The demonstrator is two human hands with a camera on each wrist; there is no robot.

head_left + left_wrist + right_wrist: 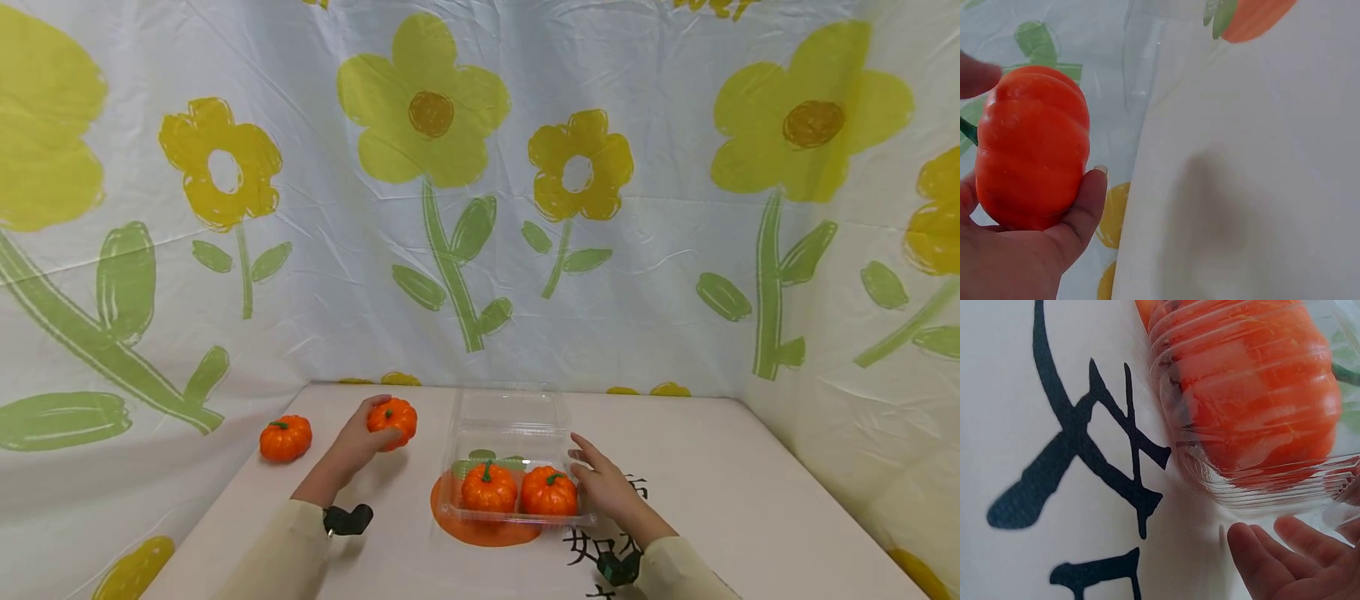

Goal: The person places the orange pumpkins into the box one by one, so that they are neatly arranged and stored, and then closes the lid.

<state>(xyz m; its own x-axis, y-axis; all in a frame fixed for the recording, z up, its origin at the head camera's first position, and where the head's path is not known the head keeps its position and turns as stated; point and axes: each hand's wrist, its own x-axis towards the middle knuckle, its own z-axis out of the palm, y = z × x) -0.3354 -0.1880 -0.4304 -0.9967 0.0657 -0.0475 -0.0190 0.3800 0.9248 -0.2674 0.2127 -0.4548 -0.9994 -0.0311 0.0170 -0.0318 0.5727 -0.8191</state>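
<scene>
My left hand (356, 443) grips a small orange pumpkin (397, 422) with a green stem, above the table left of the box. The left wrist view shows the thumb and fingers around this pumpkin (1035, 147). In a clear plastic clamshell box (581, 520) with its lid (512, 410) raised at the back, two pumpkins sit side by side, a left one (489, 493) and a right one (549, 495). My right hand (613, 493) is at the box's right side, fingers extended by its clear wall (1266, 501); whether every finger touches it, I cannot tell.
Another pumpkin (285, 439) lies at the table's left edge. The pale table (712, 500) carries a printed orange shape (495, 535) under the box and black characters (581, 546) near my right wrist. A flowered curtain (480, 250) hangs behind and along both sides.
</scene>
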